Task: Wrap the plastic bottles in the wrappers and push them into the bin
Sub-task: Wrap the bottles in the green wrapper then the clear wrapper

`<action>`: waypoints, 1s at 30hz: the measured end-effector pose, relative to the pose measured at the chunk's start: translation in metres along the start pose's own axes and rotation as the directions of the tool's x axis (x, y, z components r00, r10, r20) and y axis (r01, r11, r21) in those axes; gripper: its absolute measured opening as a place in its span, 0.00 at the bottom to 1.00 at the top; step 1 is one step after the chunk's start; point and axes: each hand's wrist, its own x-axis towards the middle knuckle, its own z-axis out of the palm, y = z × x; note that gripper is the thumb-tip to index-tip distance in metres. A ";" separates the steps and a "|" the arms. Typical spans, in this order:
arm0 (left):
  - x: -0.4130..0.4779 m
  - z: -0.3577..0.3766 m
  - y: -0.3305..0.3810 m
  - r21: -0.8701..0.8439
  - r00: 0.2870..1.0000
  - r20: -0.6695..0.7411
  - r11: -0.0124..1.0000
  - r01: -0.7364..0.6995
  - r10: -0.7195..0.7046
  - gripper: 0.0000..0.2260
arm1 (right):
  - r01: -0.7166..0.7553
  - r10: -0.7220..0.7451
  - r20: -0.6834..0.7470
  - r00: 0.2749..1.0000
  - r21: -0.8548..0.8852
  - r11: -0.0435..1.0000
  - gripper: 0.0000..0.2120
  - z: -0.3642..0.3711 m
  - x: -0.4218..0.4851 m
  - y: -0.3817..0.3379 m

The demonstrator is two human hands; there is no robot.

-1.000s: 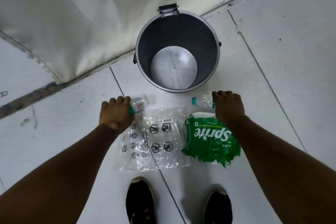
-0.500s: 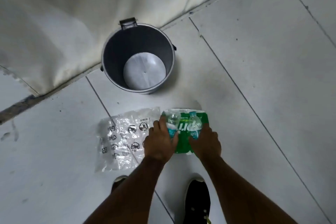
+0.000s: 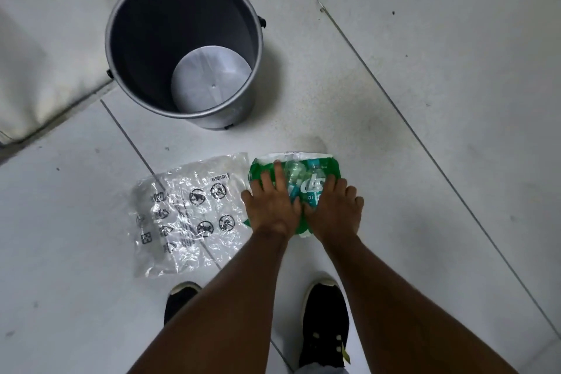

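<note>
Two small clear plastic bottles [image 3: 296, 174] with teal caps and labels lie side by side on the green Sprite wrapper [image 3: 332, 168], spread flat on the floor tiles. My left hand [image 3: 268, 206] lies flat on the wrapper's left part, fingers spread, its index finger along the left bottle. Pressing on the right part, my right hand [image 3: 335, 208] covers the lower end of the right bottle [image 3: 315, 174]. Left of them a crumpled clear plastic wrapper [image 3: 185, 215] with printed warning symbols lies flat. The grey bin [image 3: 239, 100] stands upright behind, its open mouth showing a pale bottom.
A white cushion or mattress edge [image 3: 45, 55] runs along the far left behind the bin. My two black shoes [image 3: 324, 328] stand just below the wrappers. White floor tiles [image 3: 425, 100] stretch out to the right.
Both hands carried the bottles from beside the bin onto the green wrapper. Their fingers have since spread flat over bottles and wrapper. The camera has come closer.
</note>
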 end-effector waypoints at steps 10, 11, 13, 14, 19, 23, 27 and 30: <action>0.005 0.020 -0.014 -0.192 0.991 0.103 0.975 0.107 -0.088 0.49 | 0.025 -0.053 0.199 0.979 0.139 0.990 0.51 0.008 0.027 0.009; 0.007 0.022 -0.013 -0.201 0.994 0.090 0.976 0.084 -0.067 0.49 | 0.020 -0.056 0.210 0.976 0.169 0.985 0.52 0.010 0.030 0.009; 0.010 0.027 -0.010 -0.185 0.999 0.054 0.983 0.016 -0.006 0.48 | -0.005 -0.052 0.235 0.971 0.239 0.971 0.52 0.015 0.034 0.008; 0.010 0.029 -0.007 -0.168 0.998 0.047 0.985 -0.026 0.034 0.49 | -0.022 -0.046 0.249 0.967 0.265 0.964 0.52 0.017 0.035 0.008; 0.018 0.037 0.007 -0.116 0.988 0.063 0.985 -0.131 0.139 0.57 | -0.001 -0.049 0.195 0.980 0.249 0.968 0.49 0.024 0.038 0.010; 0.024 0.035 0.019 -0.135 0.993 0.062 0.986 -0.096 0.105 0.52 | -0.013 -0.026 0.175 0.984 0.218 0.976 0.46 0.017 0.038 0.014; 0.013 0.021 0.027 -0.146 0.996 0.060 0.987 -0.061 0.070 0.47 | 0.002 -0.031 0.134 0.991 0.209 0.978 0.43 -0.003 0.027 0.013; -0.004 -0.001 0.021 -0.202 0.999 0.040 0.979 0.023 -0.015 0.41 | 0.031 -0.056 0.121 0.991 0.200 0.979 0.42 -0.025 0.010 0.006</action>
